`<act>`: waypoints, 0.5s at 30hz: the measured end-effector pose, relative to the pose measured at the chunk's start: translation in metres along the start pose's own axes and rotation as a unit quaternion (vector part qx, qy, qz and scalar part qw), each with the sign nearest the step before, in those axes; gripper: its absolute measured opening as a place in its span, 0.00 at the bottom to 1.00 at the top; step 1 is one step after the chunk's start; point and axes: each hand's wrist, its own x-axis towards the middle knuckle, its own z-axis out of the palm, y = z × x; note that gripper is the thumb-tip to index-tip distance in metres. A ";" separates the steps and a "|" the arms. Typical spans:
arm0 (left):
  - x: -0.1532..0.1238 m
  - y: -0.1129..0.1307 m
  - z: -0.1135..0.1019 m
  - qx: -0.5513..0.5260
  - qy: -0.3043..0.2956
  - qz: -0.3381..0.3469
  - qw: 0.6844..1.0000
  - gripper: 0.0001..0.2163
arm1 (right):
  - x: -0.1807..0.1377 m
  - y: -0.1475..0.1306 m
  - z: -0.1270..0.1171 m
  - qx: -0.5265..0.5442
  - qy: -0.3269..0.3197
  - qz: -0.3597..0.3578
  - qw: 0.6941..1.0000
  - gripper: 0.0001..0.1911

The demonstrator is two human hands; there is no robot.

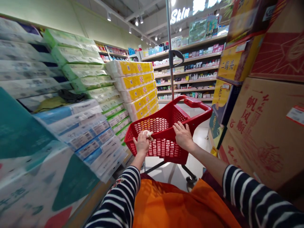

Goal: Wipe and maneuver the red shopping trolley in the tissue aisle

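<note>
A red plastic shopping cart [167, 152] with perforated sides stands sideways in front of me. My left hand [142, 145] is at its near rim, fingers closed around a crumpled white cloth [148, 135] that touches the rim. Farther right, my right hand [183, 136] grips the same near rim, with the fingers laid over its top edge and the thumb toward the handle. The cart's handle [201, 106] rises at the right end. Through the holes and over the rim, the visible part of the basket's inside shows no goods.
Stacked tissue packs [95, 139] line the left side, with yellow-and-white packs [135, 85] behind the cart. Cardboard cartons [266, 126] and yellow boxes [220, 104] are piled close on the right. A metal pole [171, 76] stands beyond the cart, before shelves of cosmetics [190, 72].
</note>
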 end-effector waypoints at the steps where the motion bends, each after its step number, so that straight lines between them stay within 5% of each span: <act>1: 0.000 0.012 0.001 -0.007 -0.008 0.026 1.000 0.21 | 0.000 0.001 -0.001 -0.005 -0.003 -0.001 1.000 0.29; 5: 0.000 0.038 0.002 -0.028 -0.020 0.081 0.996 0.22 | 0.002 0.007 -0.007 -0.012 0.003 -0.012 1.000 0.28; 12: 0.000 0.001 -0.004 -0.019 -0.007 0.000 1.000 0.21 | 0.008 0.045 -0.021 -0.031 0.078 0.068 0.994 0.27; 15: 0.002 0.007 -0.004 -0.024 -0.013 -0.001 1.000 0.22 | 0.011 0.056 -0.022 -0.030 0.058 0.089 0.994 0.26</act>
